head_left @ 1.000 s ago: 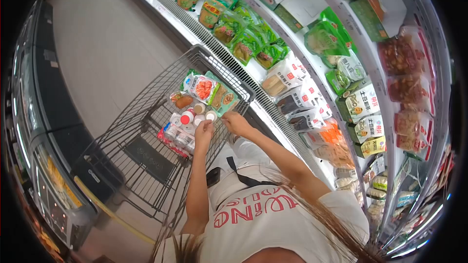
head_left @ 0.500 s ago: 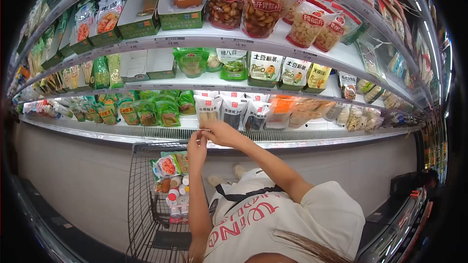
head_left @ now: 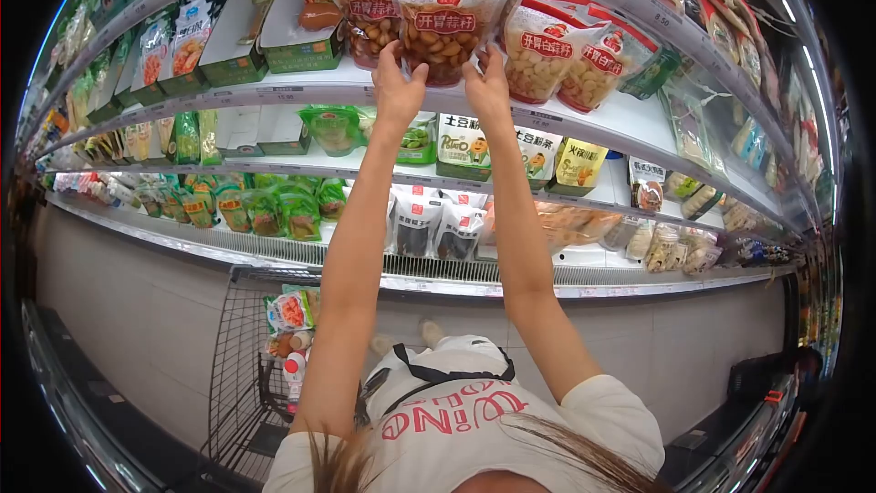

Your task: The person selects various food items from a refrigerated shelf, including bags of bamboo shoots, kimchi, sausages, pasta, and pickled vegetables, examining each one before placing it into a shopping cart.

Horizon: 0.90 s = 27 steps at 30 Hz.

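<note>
A clear stand-up bag of pickled garlic cloves (head_left: 447, 35) with a red label is at the front of the upper shelf, between my two hands. My left hand (head_left: 399, 91) grips its lower left side, thumb in front. On the lower right side, my right hand (head_left: 487, 87) has its fingers curled around the edge. A matching bag of brown garlic (head_left: 365, 9) stands just behind and to the left. Bags of white garlic (head_left: 540, 55) stand right beside my right hand.
Below is a shelf with potato noodle packs (head_left: 464, 148), and further down are bags of dark food (head_left: 415, 222). A wire shopping cart (head_left: 228, 347) holding groceries stands to my left. Price rails (head_left: 301, 94) run along the shelf edges. Green cartons (head_left: 301, 46) sit left of the garlic bags.
Both hands have risen from near the lowest shelf, where they were close together, to the upper shelf, and spread apart to either side of the front garlic bag. The view has shifted.
</note>
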{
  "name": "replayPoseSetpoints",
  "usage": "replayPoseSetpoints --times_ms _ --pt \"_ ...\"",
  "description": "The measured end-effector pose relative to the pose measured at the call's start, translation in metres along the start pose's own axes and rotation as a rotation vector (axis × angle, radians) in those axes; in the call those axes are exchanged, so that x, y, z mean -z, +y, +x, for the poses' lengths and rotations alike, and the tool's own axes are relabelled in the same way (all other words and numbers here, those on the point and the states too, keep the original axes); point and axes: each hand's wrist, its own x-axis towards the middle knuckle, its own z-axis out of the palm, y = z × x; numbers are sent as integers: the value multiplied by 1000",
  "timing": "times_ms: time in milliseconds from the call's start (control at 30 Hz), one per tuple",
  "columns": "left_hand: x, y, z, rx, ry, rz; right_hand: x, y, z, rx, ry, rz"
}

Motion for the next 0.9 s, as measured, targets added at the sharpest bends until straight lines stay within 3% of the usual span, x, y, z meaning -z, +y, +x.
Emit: replayPoseSetpoints --times_ms 100,367,567,700,733,767,833,867,900 --pt "-3 0 -1 -59 37 137 4 10 8 -32 -64 91" --pt "-3 -1 -8 -48 30 108 0 23 10 71 -86 315" --pt "-3 19 -20 -88 132 24 4 8 2 197 -8 145" --pt "14 49 -40 -171 209 28 9 -15 -14 313 -12 468" --pt "22 66 -50 -162 206 -4 22 -26 -23 421 28 145" --pt "27 74 -61 -153 199 -39 30 -35 -35 418 -10 152" --pt "42 73 -89 1 121 -283 40 -52 -62 414 -89 169" --pt "54 91 -111 126 99 -397 45 -58 -81 325 -150 149" --pt "66 101 -131 255 84 -505 45 -63 -100 126 -268 367"
